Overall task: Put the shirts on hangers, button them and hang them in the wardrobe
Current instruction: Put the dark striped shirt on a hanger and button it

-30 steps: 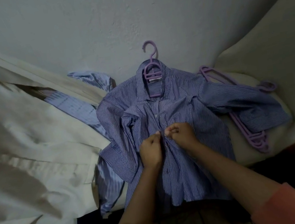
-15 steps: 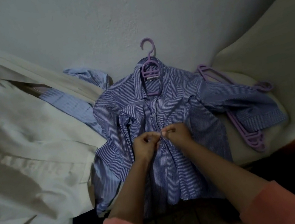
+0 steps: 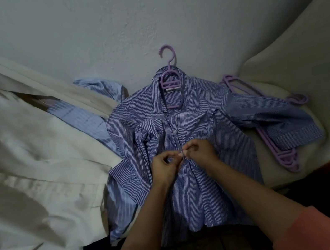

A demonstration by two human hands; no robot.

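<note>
A blue striped shirt point(image 3: 199, 123) lies flat on the bed with a purple hanger point(image 3: 169, 75) inside its collar, the hook pointing at the wall. My left hand point(image 3: 165, 165) and my right hand point(image 3: 200, 151) meet at the middle of the button placket. Both pinch the shirt's front edges there, fingertips touching around a button. The buttons above that spot look fastened. A lighter blue striped shirt point(image 3: 83, 119) lies partly under white fabric at the left.
A pile of spare purple hangers point(image 3: 284, 154) lies to the right, partly under the shirt's sleeve. A large white garment point(image 3: 24, 171) covers the left. A cream cushion point(image 3: 302, 56) rises at the right. The pale wall point(image 3: 139, 8) is behind.
Both hands stay at the same button on the placket. Their fingers have shifted slightly, and the view has drifted a little.
</note>
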